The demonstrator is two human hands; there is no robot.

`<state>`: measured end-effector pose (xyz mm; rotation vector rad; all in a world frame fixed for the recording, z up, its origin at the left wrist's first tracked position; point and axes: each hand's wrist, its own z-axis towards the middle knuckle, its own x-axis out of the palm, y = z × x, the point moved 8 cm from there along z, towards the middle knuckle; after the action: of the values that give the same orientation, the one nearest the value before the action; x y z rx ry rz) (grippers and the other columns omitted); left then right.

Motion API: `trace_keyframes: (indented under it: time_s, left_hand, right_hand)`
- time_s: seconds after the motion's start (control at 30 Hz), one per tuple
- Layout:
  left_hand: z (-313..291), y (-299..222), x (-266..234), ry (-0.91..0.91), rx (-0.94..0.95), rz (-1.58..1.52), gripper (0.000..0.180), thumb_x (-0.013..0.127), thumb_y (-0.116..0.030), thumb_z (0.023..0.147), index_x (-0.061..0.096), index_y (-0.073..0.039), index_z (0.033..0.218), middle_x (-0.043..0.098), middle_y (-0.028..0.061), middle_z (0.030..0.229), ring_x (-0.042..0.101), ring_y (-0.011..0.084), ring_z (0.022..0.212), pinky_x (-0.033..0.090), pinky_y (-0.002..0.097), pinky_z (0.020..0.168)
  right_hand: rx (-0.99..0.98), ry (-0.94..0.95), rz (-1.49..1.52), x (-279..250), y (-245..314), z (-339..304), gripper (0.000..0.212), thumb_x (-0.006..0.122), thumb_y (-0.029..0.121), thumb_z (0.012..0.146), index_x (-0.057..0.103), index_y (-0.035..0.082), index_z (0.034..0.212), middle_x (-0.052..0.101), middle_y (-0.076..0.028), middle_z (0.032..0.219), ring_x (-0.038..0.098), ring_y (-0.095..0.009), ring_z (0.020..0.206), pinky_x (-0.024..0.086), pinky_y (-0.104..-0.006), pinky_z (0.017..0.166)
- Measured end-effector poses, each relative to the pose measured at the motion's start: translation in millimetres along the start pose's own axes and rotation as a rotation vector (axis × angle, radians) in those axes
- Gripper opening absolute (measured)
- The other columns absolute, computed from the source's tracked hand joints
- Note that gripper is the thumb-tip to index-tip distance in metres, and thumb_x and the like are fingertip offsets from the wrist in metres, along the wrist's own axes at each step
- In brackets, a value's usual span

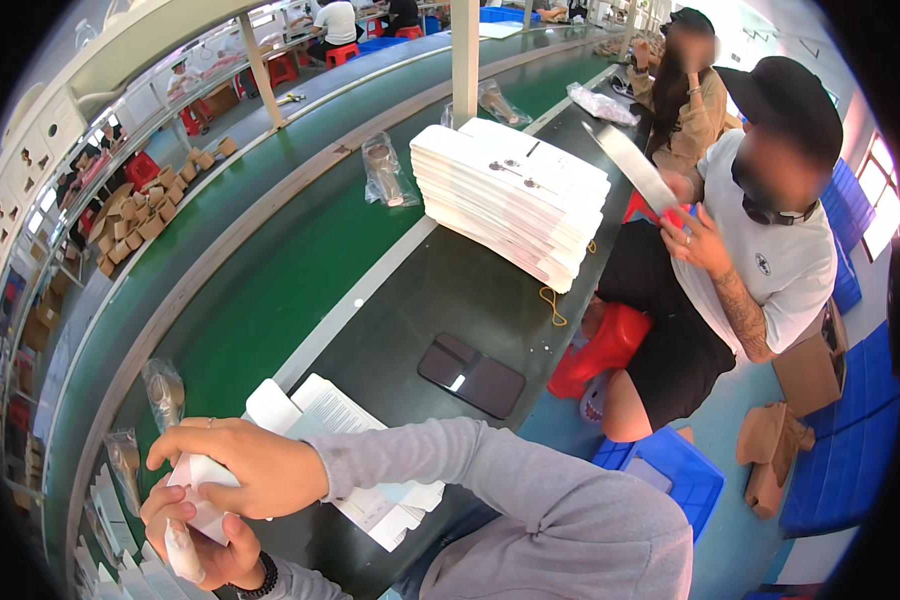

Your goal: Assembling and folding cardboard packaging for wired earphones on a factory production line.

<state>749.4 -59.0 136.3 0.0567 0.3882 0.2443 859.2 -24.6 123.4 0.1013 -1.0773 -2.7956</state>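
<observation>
A small white carton (208, 492) is between my two hands at the lower left, mostly covered by fingers. My right hand (255, 465) reaches over it from above, fingers curled round its top and side. Below, my left hand (215, 560), with a dark beaded bracelet and a white wrap on one finger, grips the carton from underneath. Flat printed white cartons (345, 412) lie on the dark table, partly under my right forearm. Beside my hands, clear bags with tan and silvery items (164, 392) rest at the green belt's edge.
A tall stack of flat white cartons (505, 205) stands on the table (400, 320), with a black phone (471, 375) nearer me. At right, a seated co-worker holds a flat white carton (632, 170). A blue crate (695, 480) is on the floor. The green belt (270, 250) runs along the left.
</observation>
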Motion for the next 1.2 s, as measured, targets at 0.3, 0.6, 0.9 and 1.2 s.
trace_keyframes:
  time_s: [0.3,0.6,0.9,1.2]
  left_hand:
    - [2,-2,-5,-0.069,-0.035,0.027,0.05,0.054,-0.025,0.09,0.034,-0.004,0.131,0.047,0.0158,0.096,0.049,0.0317,0.085,0.042,0.0446,0.073]
    - [-19,20,-39,-0.238,-0.166,-0.119,0.081,0.071,-0.044,0.072,0.035,-0.001,0.13,0.049,0.019,0.115,0.051,0.0349,0.103,0.045,0.0459,0.084]
    - [17,43,-11,0.243,-0.495,0.172,0.08,0.082,-0.011,0.062,0.041,0.002,0.129,0.053,0.0197,0.123,0.05,0.0286,0.115,0.04,0.0364,0.094]
    - [-92,164,-101,-0.579,-0.754,0.214,0.085,0.07,-0.007,0.074,0.013,0.002,0.136,0.039,0.0174,0.123,0.043,0.0255,0.114,0.036,0.038,0.096]
  right_hand:
    - [-0.021,0.111,0.105,4,3,0,0.052,0.051,-0.001,0.072,0.045,0.005,0.123,0.054,-0.015,0.109,0.053,-0.031,0.102,0.042,-0.038,0.086]
    - [-0.152,0.339,-0.163,14,13,-2,0.086,0.069,0.012,0.065,0.026,0.006,0.14,0.036,-0.019,0.131,0.054,-0.036,0.101,0.047,-0.0389,0.079]
    - [-0.218,0.154,-0.553,-12,2,10,0.073,0.069,-0.002,0.064,0.04,0.003,0.132,0.044,-0.019,0.133,0.054,-0.034,0.109,0.049,-0.0364,0.083]
    - [-0.113,0.008,-0.643,-55,14,18,0.08,0.067,0.002,0.073,0.023,0.002,0.14,0.047,-0.019,0.13,0.058,-0.022,0.094,0.044,-0.0295,0.076]
